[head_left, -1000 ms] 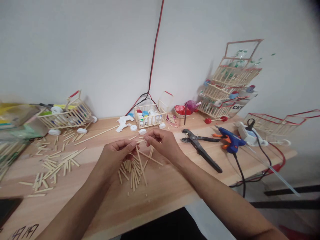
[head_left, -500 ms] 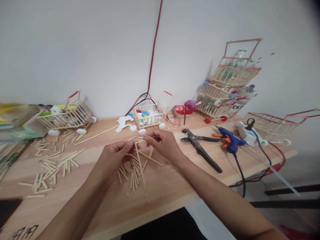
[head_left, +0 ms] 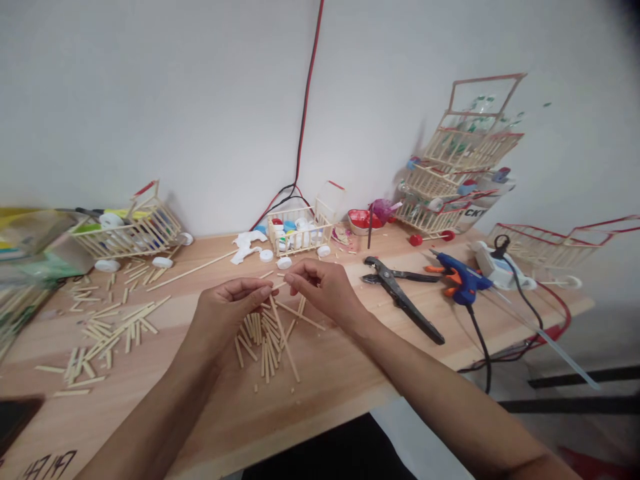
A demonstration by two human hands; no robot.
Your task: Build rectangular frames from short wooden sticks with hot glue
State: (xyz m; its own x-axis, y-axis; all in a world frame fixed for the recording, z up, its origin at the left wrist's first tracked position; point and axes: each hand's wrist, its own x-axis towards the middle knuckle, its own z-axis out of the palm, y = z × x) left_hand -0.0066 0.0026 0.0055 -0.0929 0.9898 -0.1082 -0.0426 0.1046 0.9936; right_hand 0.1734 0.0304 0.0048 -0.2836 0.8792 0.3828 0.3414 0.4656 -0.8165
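Both hands meet over the middle of the wooden table (head_left: 330,387). My left hand (head_left: 227,310) is closed in a pinch on thin wooden sticks (head_left: 285,337) that slant down toward the table. My right hand (head_left: 320,287) pinches the upper end of the same stick piece, fingertips almost touching the left ones. Under the hands lies a loose heap of short cut sticks (head_left: 263,343).
More cut sticks (head_left: 107,330) lie scattered at the left. Black pliers (head_left: 403,300), a blue glue gun (head_left: 460,277) and its cord sit to the right. Small stick carts (head_left: 300,230) (head_left: 133,230) stand by the wall, with stacked carts (head_left: 457,173) at the right.
The hands stay almost in place. The long stick held between them has swung slightly, its lower end now further right.
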